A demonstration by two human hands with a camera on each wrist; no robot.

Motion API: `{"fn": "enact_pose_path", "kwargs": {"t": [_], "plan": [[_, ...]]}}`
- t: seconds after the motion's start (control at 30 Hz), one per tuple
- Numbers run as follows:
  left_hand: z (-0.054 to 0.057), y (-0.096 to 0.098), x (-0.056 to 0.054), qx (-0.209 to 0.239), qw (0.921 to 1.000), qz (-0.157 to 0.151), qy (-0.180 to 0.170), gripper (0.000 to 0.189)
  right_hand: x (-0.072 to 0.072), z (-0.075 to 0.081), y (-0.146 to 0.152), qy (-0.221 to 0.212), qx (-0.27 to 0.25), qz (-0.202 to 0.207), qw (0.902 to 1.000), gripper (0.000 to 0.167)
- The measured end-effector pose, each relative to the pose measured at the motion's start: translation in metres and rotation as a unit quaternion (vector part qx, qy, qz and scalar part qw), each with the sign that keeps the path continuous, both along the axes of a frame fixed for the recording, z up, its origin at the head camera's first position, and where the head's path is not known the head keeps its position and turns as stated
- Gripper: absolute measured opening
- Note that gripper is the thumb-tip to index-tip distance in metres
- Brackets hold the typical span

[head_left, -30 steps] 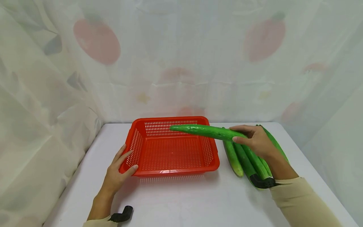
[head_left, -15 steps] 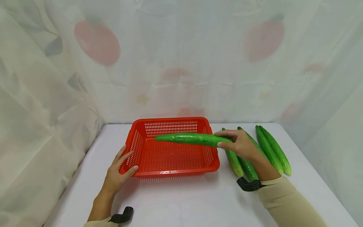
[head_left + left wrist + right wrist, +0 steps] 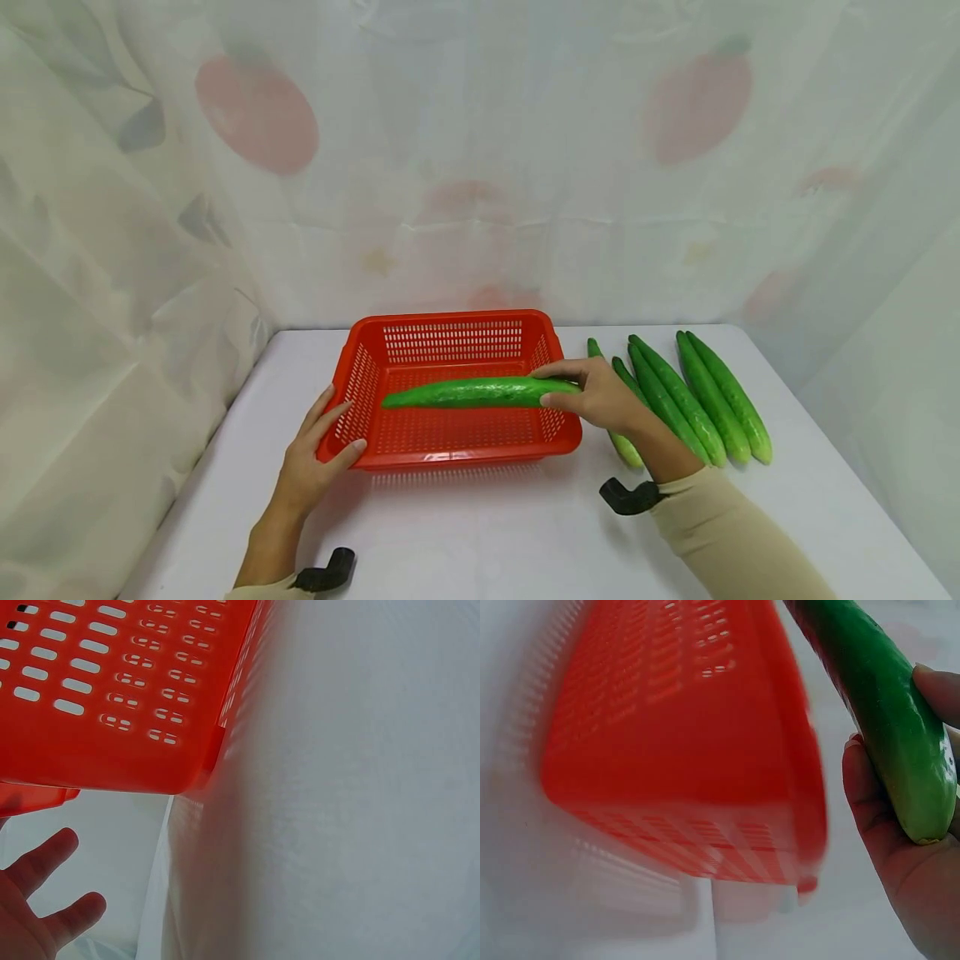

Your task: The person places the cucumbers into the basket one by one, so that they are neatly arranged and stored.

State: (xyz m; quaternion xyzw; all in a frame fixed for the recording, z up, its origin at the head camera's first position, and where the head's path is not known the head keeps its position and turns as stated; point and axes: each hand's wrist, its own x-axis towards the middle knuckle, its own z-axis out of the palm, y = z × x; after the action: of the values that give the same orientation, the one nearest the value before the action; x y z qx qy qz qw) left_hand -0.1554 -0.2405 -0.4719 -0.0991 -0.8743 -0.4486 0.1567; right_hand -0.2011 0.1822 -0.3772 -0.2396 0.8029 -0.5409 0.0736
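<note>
My right hand (image 3: 600, 396) grips a long green cucumber (image 3: 465, 392) near its paler end, thumb on one side and fingers on the other. The cucumber is held level above the red plastic basket (image 3: 450, 457), its darker tip pointing left. In the right wrist view the cucumber's blunt end (image 3: 922, 817) lies against the palm, beside the basket's outer wall (image 3: 682, 750). My left hand (image 3: 309, 462) rests at the basket's front left corner with straight, spread fingers, thumb and index tips over the rim. The left wrist view shows two extended fingers (image 3: 49, 859) below the basket's wall (image 3: 150, 761).
Several more cucumbers (image 3: 705, 400) lie side by side on the white table (image 3: 480, 533), right of the basket; my right hand and forearm partly cover one. A pale curtain (image 3: 480, 167) with faded fruit prints hangs behind the table and along both sides.
My right hand has moved left and down with the cucumber, bringing it from the basket's right side to over its middle. The left hand and the basket have stayed in place.
</note>
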Motion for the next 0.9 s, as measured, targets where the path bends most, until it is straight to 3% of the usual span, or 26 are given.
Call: {"fn": "enact_pose_path", "kwargs": {"t": [0.63, 0.9], "plan": [[-0.002, 0.001, 0.000, 0.013, 0.9999, 0.000, -0.004, 0.059, -0.006, -0.020, -0.034, -0.007, 0.024, 0.027, 0.9993, 0.027], [-0.001, 0.001, -0.001, 0.012, 0.9999, 0.002, 0.003, 0.058, -0.002, -0.018, -0.048, 0.007, 0.064, 0.028, 0.9975, 0.027]]}}
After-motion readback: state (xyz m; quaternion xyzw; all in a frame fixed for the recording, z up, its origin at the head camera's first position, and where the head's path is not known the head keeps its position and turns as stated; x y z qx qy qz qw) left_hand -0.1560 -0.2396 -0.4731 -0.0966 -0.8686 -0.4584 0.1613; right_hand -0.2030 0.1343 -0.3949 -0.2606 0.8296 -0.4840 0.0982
